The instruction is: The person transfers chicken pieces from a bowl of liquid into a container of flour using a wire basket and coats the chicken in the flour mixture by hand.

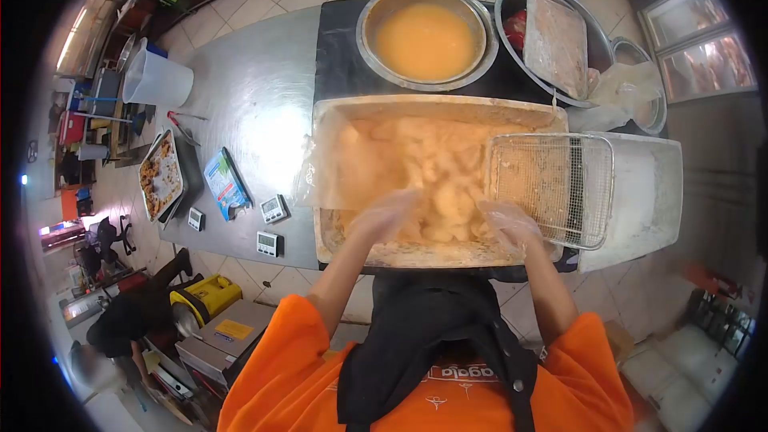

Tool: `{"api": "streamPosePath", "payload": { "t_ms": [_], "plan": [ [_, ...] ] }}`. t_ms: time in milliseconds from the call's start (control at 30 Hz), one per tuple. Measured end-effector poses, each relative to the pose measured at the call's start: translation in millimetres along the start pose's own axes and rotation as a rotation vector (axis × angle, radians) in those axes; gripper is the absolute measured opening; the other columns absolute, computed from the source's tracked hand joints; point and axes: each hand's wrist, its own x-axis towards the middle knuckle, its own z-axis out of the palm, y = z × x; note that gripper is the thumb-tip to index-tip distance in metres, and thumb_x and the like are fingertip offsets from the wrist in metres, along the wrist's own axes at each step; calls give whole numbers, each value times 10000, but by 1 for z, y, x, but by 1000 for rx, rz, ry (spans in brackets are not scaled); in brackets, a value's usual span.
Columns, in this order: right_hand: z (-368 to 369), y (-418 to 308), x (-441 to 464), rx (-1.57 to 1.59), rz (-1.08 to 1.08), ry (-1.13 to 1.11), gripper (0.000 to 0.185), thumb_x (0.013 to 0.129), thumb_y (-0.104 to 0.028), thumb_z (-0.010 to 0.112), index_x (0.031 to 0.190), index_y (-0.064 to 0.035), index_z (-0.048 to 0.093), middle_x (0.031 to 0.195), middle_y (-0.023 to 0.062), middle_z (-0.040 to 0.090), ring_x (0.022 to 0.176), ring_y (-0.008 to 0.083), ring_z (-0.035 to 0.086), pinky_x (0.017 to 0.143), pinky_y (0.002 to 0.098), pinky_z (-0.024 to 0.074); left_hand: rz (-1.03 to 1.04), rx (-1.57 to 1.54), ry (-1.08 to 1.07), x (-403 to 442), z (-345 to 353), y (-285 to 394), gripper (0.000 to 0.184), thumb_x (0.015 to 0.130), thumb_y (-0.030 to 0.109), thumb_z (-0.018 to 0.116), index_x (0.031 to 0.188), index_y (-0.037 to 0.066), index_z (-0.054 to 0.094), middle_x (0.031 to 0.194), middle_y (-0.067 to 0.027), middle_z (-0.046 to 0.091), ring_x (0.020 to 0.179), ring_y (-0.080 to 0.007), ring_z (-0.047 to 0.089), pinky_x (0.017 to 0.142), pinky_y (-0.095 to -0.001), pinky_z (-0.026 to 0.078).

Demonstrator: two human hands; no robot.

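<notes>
A wide tub [520, 116] holds orange-tinted flour with coated, lumpy food pieces [452, 200] in the middle; I cannot tell what food it is. My left hand [386, 218], in a clear plastic glove, hovers over or touches the flour left of the pieces, fingers stretched out and slightly blurred. On the other side of the pieces is my right hand [510, 224], also gloved, with its fingers apart. Neither hand visibly grips anything. A wire fry basket [552, 188] rests across the tub's right end. Clear plastic film [340, 164] covers part of the tub's left side.
Behind the tub stand a bowl of orange liquid [426, 40] and a metal basin [506, 12] holding a wrapped slab [556, 40]. A white tray [648, 200] lies right. Timers [273, 209], a blue packet [227, 182] and a food pan [164, 176] sit left. A person [120, 324] bends at lower left.
</notes>
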Motion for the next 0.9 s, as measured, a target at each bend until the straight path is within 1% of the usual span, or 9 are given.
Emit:
{"api": "streamPosePath", "payload": {
  "t_ms": [133,233,333,433,533,567,667,767,900],
  "plan": [
    [-11,-73,-33,113,204,35,611,930,-534,406,1262,-40,543,1250,145,584,1101,297,571,938,383,422,-176,-264,30,18,21,-24,624,950,508,416,1286,-12,498,1180,-149,607,1121,-296,528,987,-374,371],
    [4,-86,-17,-111,288,38,649,936,-552,394,1283,-19,523,1238,181,577,1082,301,560,921,394,427,97,-777,-174,21,20,-26,597,943,490,454,1259,-13,521,1175,-141,603,1029,-262,573,900,-359,446],
    [24,-71,3,46,211,-10,669,941,-559,384,1291,-3,513,1261,209,557,1084,312,556,931,393,419,-331,-549,-120,38,32,-10,519,932,450,496,1216,21,556,1103,-132,625,849,-214,614,721,-339,510],
    [44,-37,30,299,128,33,655,937,-532,416,1305,2,505,1310,247,520,1156,301,538,962,399,406,50,-580,-222,49,47,-22,568,936,261,464,1439,34,332,1465,-141,391,1281,-244,416,1087,-360,288],
    [24,-34,18,-474,-81,-156,620,922,-500,451,1286,-4,525,1322,254,509,1186,310,521,979,411,396,-101,-341,-87,-2,13,55,401,914,300,563,1178,-2,569,1011,-106,638,886,-167,602,730,-284,489],
    [19,-25,14,-723,-164,-214,608,917,-489,463,1280,-6,532,1326,256,505,1195,313,516,985,415,393,-25,-243,-71,-12,4,55,371,906,263,577,1164,-4,587,1022,-97,635,916,-153,586,759,-270,471],
    [2,17,6,252,-252,-326,526,901,-438,489,1208,-23,590,1297,260,519,1202,323,502,968,444,403,85,-278,-85,7,7,-16,323,907,234,571,1138,14,620,966,-61,634,876,-146,578,749,-275,455],
    [-4,9,10,-241,-138,-252,438,916,-391,525,1098,-7,634,1101,167,644,1049,270,590,897,361,461,9,-357,-57,-2,0,-1,310,907,215,577,1146,24,626,936,-27,641,816,-135,579,719,-272,451],
    [7,8,-2,-431,11,-42,483,869,-434,533,1078,-13,645,1136,208,623,1055,346,583,914,407,445,-97,-392,74,-6,1,-23,385,862,234,660,1178,20,615,1001,-19,644,853,-104,566,764,-237,446]
  ]
}}
